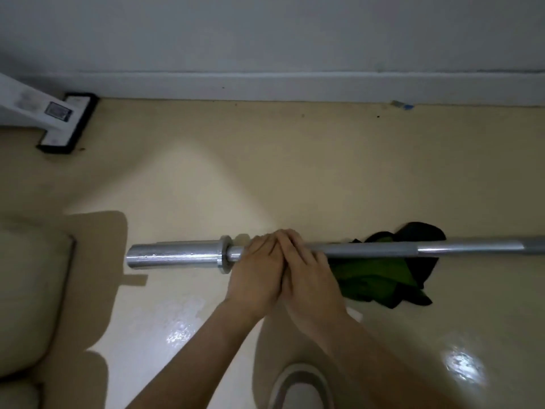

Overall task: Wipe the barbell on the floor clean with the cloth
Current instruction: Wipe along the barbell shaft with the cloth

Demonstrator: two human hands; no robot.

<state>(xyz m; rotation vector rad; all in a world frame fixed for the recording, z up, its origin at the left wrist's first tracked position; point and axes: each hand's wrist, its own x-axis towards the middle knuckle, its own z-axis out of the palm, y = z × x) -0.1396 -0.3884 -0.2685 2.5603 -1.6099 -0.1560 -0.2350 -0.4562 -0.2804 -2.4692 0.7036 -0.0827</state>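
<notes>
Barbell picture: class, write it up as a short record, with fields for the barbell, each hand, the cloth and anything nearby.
barbell: silver, running left to right over the floor; left end and collar in view
left hand: grips the barbell beside the collar
right hand: grips the barbell, touching the left hand
cloth: green and black, under the barbell, right of the right hand
nearby: mop head by the wall

A pale grey-white wall (265, 31) runs across the top, ending in a white baseboard (295, 87). Below it spreads a glossy cream floor (265, 172) — bright glare patches (463, 364) lie low right, and a dark shadow (97, 261) falls at left. A beige sofa cushion (26, 290) fills the left edge. A white, black-rimmed stand foot (69, 122) rests near the wall.
</notes>
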